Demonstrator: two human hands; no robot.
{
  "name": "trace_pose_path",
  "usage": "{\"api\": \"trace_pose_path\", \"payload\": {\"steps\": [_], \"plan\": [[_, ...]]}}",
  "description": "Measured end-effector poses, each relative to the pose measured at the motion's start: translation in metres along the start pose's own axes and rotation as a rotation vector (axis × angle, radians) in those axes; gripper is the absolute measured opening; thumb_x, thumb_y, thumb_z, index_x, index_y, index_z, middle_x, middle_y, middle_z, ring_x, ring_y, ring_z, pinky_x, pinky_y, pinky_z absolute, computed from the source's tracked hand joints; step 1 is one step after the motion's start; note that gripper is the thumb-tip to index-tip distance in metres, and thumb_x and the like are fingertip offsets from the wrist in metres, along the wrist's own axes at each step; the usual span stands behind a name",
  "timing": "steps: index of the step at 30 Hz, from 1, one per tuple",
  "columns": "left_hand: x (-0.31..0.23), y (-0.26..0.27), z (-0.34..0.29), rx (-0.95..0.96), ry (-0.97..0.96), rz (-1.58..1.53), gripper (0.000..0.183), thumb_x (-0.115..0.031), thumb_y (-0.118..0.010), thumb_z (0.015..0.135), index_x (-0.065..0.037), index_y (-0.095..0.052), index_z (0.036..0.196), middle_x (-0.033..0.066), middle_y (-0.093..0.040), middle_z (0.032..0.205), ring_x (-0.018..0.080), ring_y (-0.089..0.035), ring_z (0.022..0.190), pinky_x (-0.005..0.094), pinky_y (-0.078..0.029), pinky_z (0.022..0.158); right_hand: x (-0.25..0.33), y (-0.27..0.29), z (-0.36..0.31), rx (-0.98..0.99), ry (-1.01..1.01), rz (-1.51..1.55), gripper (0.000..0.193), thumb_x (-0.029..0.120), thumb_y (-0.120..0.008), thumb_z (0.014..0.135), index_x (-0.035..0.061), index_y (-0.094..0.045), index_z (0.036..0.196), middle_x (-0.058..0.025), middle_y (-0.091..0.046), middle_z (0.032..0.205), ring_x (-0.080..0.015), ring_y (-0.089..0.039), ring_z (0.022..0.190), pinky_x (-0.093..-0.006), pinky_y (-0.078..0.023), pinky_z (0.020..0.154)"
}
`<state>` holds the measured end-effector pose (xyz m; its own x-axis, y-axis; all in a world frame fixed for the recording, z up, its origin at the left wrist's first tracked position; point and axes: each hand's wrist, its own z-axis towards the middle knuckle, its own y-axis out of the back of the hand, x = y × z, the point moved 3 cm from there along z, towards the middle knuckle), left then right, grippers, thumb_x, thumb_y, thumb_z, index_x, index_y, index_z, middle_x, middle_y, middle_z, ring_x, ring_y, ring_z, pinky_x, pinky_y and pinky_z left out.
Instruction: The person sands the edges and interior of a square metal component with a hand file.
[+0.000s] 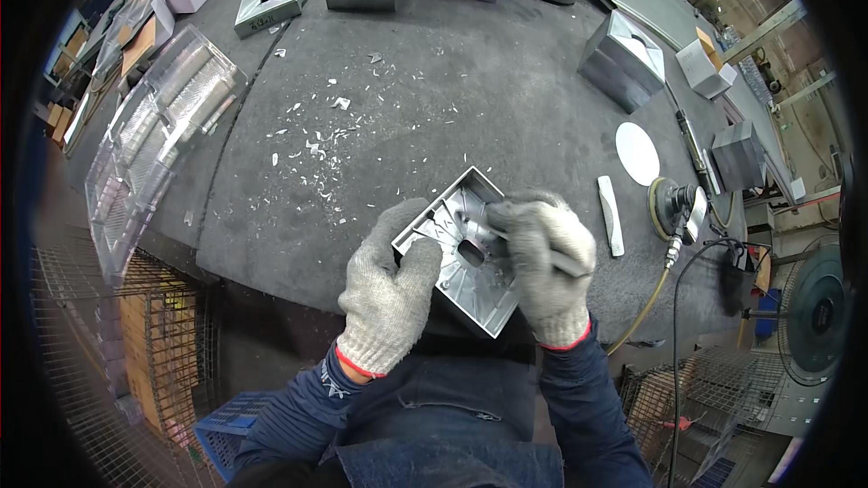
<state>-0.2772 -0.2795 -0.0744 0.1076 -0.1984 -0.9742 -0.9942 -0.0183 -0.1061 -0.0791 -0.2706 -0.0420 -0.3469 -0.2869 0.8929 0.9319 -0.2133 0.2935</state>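
Observation:
In front of my body, tilted over the table's near edge, is a silvery metal casting (489, 305). It is a shallow rectangular box with raised walls, inner ribs and a dark oval hole near its middle. My left hand (387, 293), in a grey knitted glove, grips the casting's left corner, thumb over the wall. My right hand (548, 257), gloved alike and smeared by motion, is curled at the right side of the casting. A short greyish bar seems to show at its palm, but its kind is unclear.
White shavings (316, 146) litter the dark table (389, 99). At right lie a pale strip (610, 217), a white disc (637, 153) and a hosed sander (674, 208). Metal blocks (624, 58) stand farther back; a clear plastic tray (163, 135) lies left. A fan (818, 312) stands at right.

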Motion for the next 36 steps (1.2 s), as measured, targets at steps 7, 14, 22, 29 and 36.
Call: {"api": "trace_pose_path", "payload": {"steps": [7,14,22,29,36], "plan": [[0.0,0.001,-0.003,0.006,0.002,0.01,0.046,-0.009,-0.067,0.107,0.007,-0.068,0.151,0.0146,-0.081,0.126,0.0155,-0.073,0.111,0.0319,-0.061,0.095,-0.018,0.003,-0.006,-0.103,-0.066,0.033,0.02,0.008,-0.07,0.114,-0.0048,-0.085,0.11,-0.0145,-0.084,0.101,-0.0219,-0.079,0.09,-0.0355,-0.063,0.082],[-0.002,0.002,-0.002,0.011,-0.011,0.09,0.047,-0.01,-0.067,0.108,0.007,-0.068,0.152,0.015,-0.08,0.126,0.016,-0.073,0.112,0.0328,-0.06,0.098,-0.025,0.005,-0.022,-0.138,-0.189,0.146,0.026,0.016,-0.07,0.117,-0.0044,-0.085,0.113,-0.0114,-0.083,0.104,-0.0163,-0.078,0.091,-0.0316,-0.062,0.08],[-0.004,0.0,0.002,-0.007,0.033,0.05,0.047,-0.009,-0.067,0.108,0.007,-0.068,0.153,0.0148,-0.079,0.13,0.0163,-0.073,0.115,0.032,-0.06,0.1,-0.023,0.01,-0.012,-0.021,-0.317,0.37,0.022,0.011,-0.069,0.117,-0.0061,-0.083,0.115,-0.0108,-0.082,0.111,-0.0159,-0.079,0.089,-0.0276,-0.063,0.074],[0.0,0.001,0.002,0.004,-0.021,0.008,0.048,-0.01,-0.068,0.108,0.006,-0.067,0.153,0.0146,-0.079,0.132,0.0166,-0.073,0.117,0.0324,-0.059,0.101,-0.029,0.016,-0.017,0.029,-0.169,0.29,0.024,0.018,-0.074,0.115,-0.0033,-0.084,0.117,-0.0177,-0.084,0.118,-0.0269,-0.081,0.108,-0.039,-0.065,0.095],[0.004,0.004,0.0,-0.029,-0.041,0.051,0.049,-0.008,-0.071,0.105,0.006,-0.068,0.152,0.0177,-0.079,0.13,0.0225,-0.075,0.116,0.0358,-0.061,0.103,-0.014,0.034,-0.058,-0.099,-0.055,0.377,0.04,0.028,-0.065,0.122,-0.0074,-0.084,0.12,-0.0194,-0.083,0.114,-0.0227,-0.082,0.092,-0.0362,-0.068,0.081]]}}
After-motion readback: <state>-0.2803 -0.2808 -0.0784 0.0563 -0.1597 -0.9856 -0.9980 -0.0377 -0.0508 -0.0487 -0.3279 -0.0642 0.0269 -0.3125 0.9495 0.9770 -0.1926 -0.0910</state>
